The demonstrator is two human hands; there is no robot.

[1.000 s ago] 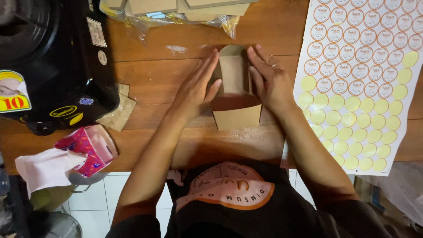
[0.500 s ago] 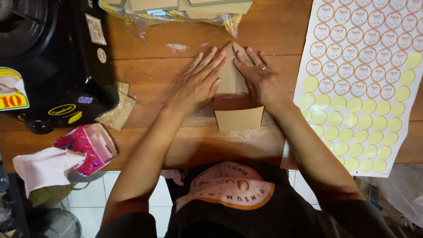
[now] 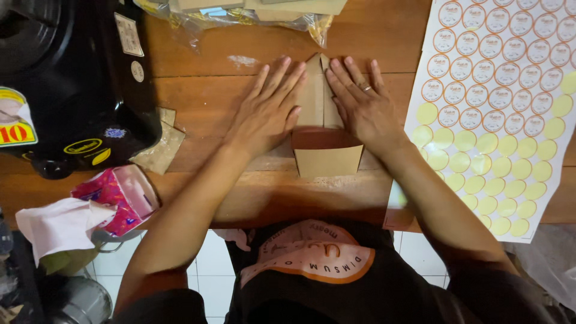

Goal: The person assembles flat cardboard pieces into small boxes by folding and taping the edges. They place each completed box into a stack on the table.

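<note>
Looking down from the head camera, the nearest thing is the person's dark shirt with an orange and cream print, hard against the front edge of the wooden table. Off to the left, below the table edge, a pink tissue pack lies with a white tissue pulled out of it. On the table just past the edge stands the brown cardboard box, its near end folded up into an open tray and its far flaps lying flat and coming to a point. The left hand lies open and flat, palm down, fingers spread, pressing the left flap and the wood beside it; the right hand, a ring on one finger, lies open and flat in the same way on the right flap, gripping nothing. A black appliance crowds the table's left side, with scraps of brown paper at its foot. A sheet of round stickers, many already peeled off to yellow backing, covers the right side, close beside the right wrist. Farthest off, a clear plastic bag of flat brown cartons lies along the back edge.
</note>
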